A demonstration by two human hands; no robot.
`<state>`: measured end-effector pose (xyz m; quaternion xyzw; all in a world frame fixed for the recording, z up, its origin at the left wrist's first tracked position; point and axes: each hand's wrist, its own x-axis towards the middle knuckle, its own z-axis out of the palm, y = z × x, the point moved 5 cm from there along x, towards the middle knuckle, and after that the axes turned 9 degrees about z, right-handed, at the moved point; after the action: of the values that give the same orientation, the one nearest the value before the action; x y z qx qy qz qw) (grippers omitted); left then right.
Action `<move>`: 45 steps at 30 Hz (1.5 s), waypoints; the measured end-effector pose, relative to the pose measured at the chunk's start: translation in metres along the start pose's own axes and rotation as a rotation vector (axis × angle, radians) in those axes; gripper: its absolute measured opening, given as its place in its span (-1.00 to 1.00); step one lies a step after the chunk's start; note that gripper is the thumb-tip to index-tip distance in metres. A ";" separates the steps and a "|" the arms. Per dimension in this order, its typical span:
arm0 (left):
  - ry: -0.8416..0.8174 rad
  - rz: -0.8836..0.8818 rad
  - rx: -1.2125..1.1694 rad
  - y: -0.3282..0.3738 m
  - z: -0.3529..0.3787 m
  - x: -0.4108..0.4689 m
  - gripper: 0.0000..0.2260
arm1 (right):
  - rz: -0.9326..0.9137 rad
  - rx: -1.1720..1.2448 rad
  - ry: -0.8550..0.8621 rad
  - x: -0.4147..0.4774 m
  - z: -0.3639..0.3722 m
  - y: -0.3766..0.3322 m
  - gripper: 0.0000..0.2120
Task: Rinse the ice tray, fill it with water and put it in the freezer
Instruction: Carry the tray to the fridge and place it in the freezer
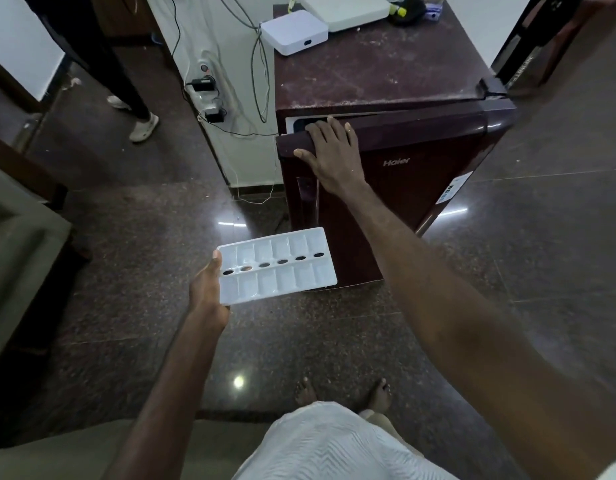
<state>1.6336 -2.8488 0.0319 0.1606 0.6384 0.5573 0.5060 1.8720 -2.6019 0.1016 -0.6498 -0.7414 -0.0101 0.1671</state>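
Left hand (207, 289) pinches the near-left end of the ice tray (278, 268), thumb pressed on the rim from above, the fingers hidden beneath; the tray is white, held roughly level in the air above the dark polished floor (143, 220), just left of the fridge's lower front, with two rows of compartments and a row of oval holes along its centre; whether the compartments hold water cannot be told; right hand (330, 150) grips the top edge of the fridge door (420, 174), fingers hooked over the edge and thumb spread leftwards along the door's front; the maroon door stands slightly ajar, a pale strip of interior showing at the far-left corner; on the dusty fridge top (386, 64), at the far side, sits a small white box (294, 32); left of the fridge a power strip (209, 95) with plugged adapters lies against the wall; another person's pale shoe (143, 126) stands at far left.
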 end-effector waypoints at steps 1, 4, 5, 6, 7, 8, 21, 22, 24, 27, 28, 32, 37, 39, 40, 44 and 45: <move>-0.008 0.005 0.002 -0.001 -0.002 -0.002 -0.70 | -0.002 0.006 0.018 -0.007 -0.001 0.001 -0.37; -0.018 0.015 0.010 -0.002 -0.004 -0.008 -0.73 | -0.002 0.008 0.078 -0.024 -0.007 0.007 -0.42; -0.016 0.013 0.016 -0.002 -0.005 -0.010 -0.73 | -0.004 0.009 0.104 -0.030 -0.009 0.008 -0.45; -0.018 0.010 0.027 -0.004 -0.006 -0.011 -0.71 | -0.010 0.014 0.134 -0.036 -0.013 0.009 -0.49; -0.024 0.011 0.037 -0.005 -0.008 -0.012 -0.69 | -0.019 0.028 0.163 -0.042 -0.017 0.010 -0.53; -0.031 0.012 0.045 -0.007 -0.011 -0.013 -0.66 | -0.031 0.049 0.186 -0.047 -0.022 0.011 -0.56; -0.146 0.040 0.125 -0.031 -0.036 -0.071 -0.65 | -0.079 0.213 0.116 -0.110 -0.064 0.049 -0.69; -0.149 0.038 0.127 -0.035 -0.036 -0.077 -0.63 | -0.076 0.221 0.085 -0.116 -0.067 0.052 -0.69; -0.150 0.036 0.136 -0.045 -0.038 -0.090 -0.60 | -0.061 0.232 0.035 -0.128 -0.075 0.057 -0.69; -0.140 0.023 0.119 -0.061 -0.038 -0.106 -0.57 | -0.030 0.227 0.032 -0.149 -0.089 0.068 -0.67; -0.143 0.013 0.115 -0.068 -0.037 -0.112 -0.55 | -0.015 0.228 0.030 -0.156 -0.094 0.072 -0.65; -0.201 0.002 0.107 -0.091 -0.032 -0.134 -0.49 | 0.064 0.229 0.009 -0.181 -0.109 0.089 -0.57; -0.218 -0.002 0.095 -0.107 -0.027 -0.154 -0.45 | 0.197 0.171 -0.079 -0.203 -0.125 0.125 -0.60; -0.226 0.005 0.089 -0.111 -0.025 -0.159 -0.44 | 0.154 0.079 -0.022 -0.220 -0.135 0.140 -0.67; -0.225 0.012 0.082 -0.113 -0.024 -0.161 -0.45 | 0.118 0.048 0.008 -0.230 -0.139 0.147 -0.73; -0.242 0.009 0.068 -0.119 -0.012 -0.171 -0.41 | 0.185 0.004 0.078 -0.257 -0.154 0.197 -0.59; -0.242 0.011 0.068 -0.120 -0.008 -0.172 -0.38 | 0.223 -0.034 0.070 -0.260 -0.155 0.211 -0.56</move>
<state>1.7454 -3.0245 0.0067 0.2471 0.5902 0.5147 0.5707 2.1385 -2.8553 0.1376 -0.7302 -0.6580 -0.0266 0.1821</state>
